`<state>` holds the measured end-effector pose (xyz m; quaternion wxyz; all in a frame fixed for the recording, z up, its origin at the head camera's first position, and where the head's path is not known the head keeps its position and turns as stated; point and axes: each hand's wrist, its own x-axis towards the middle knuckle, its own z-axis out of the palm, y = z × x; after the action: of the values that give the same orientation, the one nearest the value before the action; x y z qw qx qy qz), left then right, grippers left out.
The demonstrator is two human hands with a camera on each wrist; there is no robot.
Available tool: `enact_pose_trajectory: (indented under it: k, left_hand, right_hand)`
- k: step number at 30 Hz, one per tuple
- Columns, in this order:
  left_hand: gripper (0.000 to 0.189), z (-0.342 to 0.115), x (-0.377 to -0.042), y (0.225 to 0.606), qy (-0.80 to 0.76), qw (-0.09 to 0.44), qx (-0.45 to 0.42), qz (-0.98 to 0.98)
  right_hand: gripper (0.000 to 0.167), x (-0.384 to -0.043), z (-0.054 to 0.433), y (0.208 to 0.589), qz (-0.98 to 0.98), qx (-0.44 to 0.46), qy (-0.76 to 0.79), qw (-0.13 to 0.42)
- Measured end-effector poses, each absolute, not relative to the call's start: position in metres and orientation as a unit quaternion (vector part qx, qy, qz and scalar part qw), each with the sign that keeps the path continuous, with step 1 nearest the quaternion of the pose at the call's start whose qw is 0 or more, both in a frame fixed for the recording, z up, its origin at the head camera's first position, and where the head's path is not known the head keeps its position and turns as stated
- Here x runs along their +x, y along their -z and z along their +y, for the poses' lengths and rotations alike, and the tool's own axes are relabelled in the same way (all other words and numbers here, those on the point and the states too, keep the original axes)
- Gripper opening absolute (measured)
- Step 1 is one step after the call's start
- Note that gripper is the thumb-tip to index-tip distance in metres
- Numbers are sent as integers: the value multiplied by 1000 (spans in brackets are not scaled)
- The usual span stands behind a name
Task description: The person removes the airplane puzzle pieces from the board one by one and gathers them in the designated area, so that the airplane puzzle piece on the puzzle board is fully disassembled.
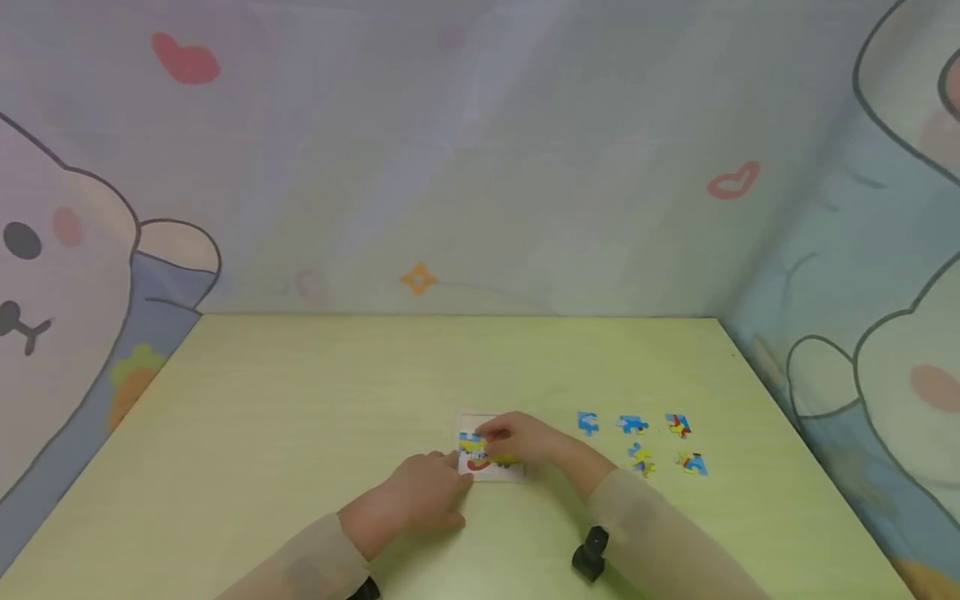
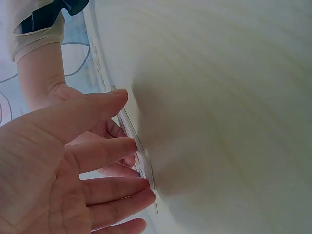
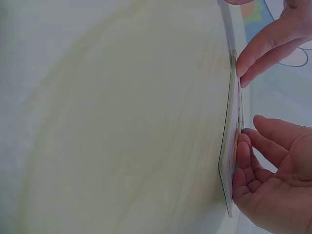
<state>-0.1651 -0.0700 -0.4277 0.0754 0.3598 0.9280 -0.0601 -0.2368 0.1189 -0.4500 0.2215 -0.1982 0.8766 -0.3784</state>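
Note:
A small framed puzzle board (image 1: 491, 477) lies on the table, partly filled with blue, yellow and red picture pieces (image 1: 471, 446). My left hand (image 1: 420, 492) rests at its left edge, fingers fairly straight and fingertips at the rim; the left wrist view shows those fingers (image 2: 117, 190) along the board's side. Over the board's upper middle, my right hand (image 1: 525, 439) is bent down with thumb and curled fingers around a puzzle piece, mostly hidden by the hand. In the right wrist view a yellow piece edge (image 3: 236, 146) shows by the right hand's fingertips (image 3: 242, 156).
Several loose puzzle pieces lie right of the board, among them a blue one (image 1: 588, 422), a blue one with a red spot (image 1: 633, 424) and a red-and-blue one (image 1: 678, 425). The pale table (image 1: 300, 392) ends at a printed cloth backdrop (image 1: 465, 167).

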Motion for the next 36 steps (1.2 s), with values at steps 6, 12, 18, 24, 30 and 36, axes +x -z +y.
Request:
enact_pose_trajectory:
  k: [6, 12, 18, 24, 30, 36]
  left_hand:
    - [40, -70, -164, 428, 61, 73, 354, 930]
    - [39, -70, -162, 424, 57, 69, 352, 932]
    - [41, -70, -162, 421, 61, 68, 348, 933]
    - [41, -69, -164, 423, 67, 82, 348, 931]
    - [35, -72, -167, 424, 53, 86, 350, 931]
    - [34, -74, -169, 426, 27, 79, 360, 929]
  right_hand:
    - [31, -235, 115, 452, 879, -197, 375, 221]
    - [27, -238, 115, 453, 877, -201, 376, 219]
    - [24, -239, 114, 453, 871, -198, 394, 219]
    - [19, -237, 112, 453, 867, -178, 413, 216]
    - [11, -239, 98, 448, 887, -149, 390, 199]
    - [8, -240, 96, 451, 902, -139, 372, 172]
